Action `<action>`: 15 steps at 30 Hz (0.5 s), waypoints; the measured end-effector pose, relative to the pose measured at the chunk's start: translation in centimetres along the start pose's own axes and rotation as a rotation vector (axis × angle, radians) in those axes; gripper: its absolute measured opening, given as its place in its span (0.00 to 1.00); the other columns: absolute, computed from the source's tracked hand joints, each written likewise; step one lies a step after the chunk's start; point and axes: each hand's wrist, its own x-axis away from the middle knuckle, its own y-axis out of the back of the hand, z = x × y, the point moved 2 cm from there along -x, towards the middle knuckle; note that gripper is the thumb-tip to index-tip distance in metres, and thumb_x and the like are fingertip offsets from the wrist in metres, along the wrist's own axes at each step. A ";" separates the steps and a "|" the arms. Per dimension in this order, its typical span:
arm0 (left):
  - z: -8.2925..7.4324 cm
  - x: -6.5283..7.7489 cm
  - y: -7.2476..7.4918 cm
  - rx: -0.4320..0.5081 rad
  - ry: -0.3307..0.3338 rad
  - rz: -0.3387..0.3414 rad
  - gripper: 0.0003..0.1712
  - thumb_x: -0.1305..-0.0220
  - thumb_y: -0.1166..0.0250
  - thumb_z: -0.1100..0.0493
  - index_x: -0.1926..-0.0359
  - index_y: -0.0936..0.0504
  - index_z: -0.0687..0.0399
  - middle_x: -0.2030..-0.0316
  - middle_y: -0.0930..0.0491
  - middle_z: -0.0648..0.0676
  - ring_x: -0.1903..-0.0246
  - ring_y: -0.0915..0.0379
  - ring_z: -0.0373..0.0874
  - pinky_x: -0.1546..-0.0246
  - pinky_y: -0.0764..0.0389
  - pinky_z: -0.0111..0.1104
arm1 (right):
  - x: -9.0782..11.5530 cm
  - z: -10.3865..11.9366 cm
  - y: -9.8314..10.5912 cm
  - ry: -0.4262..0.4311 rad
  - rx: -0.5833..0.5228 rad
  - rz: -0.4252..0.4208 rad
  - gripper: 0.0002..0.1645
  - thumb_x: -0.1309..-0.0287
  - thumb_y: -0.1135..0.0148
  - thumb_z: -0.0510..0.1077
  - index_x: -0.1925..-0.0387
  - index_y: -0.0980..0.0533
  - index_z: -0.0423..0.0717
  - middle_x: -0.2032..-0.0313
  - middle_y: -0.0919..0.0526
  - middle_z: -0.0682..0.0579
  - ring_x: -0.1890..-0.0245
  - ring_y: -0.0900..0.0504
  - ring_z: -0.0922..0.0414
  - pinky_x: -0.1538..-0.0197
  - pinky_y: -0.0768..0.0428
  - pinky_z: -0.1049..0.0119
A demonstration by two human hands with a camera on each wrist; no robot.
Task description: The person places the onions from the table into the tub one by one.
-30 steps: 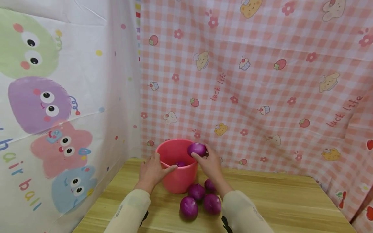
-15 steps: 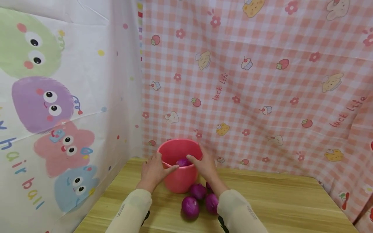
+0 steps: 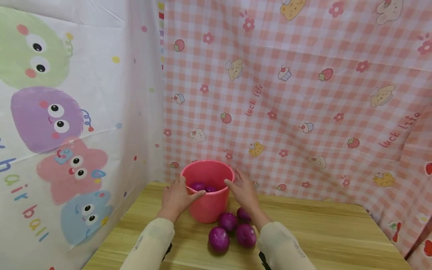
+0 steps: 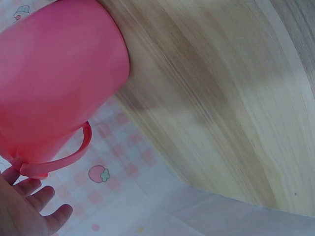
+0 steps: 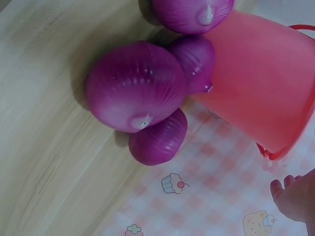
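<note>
A pink plastic bucket (image 3: 207, 206) stands upright on the wooden table, with two purple onions (image 3: 198, 186) showing inside it. My left hand (image 3: 177, 198) holds the bucket's left side, thumb along the front rim and fingers outside. In the left wrist view its fingers lie by the bucket's handle (image 4: 64, 160). On the opposite side my right hand (image 3: 243, 190) is at the rim, fingers loosely spread and nothing held. Several more onions (image 3: 219, 240) lie in a cluster before the bucket; in the right wrist view a large onion (image 5: 135, 86) is among them.
The wooden table (image 3: 314, 228) extends to the right of the onions. Behind it hangs a pink checked cloth (image 3: 290, 97), close to the bucket's back. A white cloth with cartoon figures (image 3: 135, 112) borders the left side.
My right hand has lowered an onion into the bucket and let it go, then drawn back to the right rim. The left hand has stayed on the bucket.
</note>
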 end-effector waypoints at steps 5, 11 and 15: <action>-0.1 0.1 0.1 0.018 0.007 0.010 0.59 0.50 0.38 0.20 0.36 0.35 0.62 0.44 0.26 0.62 0.44 0.29 0.60 0.40 0.34 0.60 | 0.0 -0.7 0.4 -0.030 0.032 -0.010 0.41 0.40 0.33 0.58 0.30 0.33 0.47 0.33 0.30 0.43 0.33 0.32 0.42 0.35 0.32 0.42; -0.1 0.0 0.1 0.019 0.017 0.012 0.59 0.52 0.39 0.19 0.36 0.35 0.61 0.44 0.26 0.62 0.44 0.29 0.59 0.40 0.34 0.60 | 0.4 -1.5 0.9 -0.029 0.011 -0.017 0.41 0.41 0.31 0.57 0.31 0.32 0.46 0.32 0.31 0.42 0.33 0.32 0.41 0.36 0.31 0.42; -0.1 -0.1 0.0 0.017 0.018 0.009 0.59 0.52 0.38 0.19 0.36 0.35 0.61 0.45 0.25 0.62 0.44 0.28 0.59 0.41 0.34 0.60 | 0.8 -2.3 1.3 -0.065 0.019 -0.017 0.44 0.41 0.31 0.57 0.30 0.34 0.42 0.32 0.32 0.39 0.33 0.33 0.40 0.36 0.31 0.43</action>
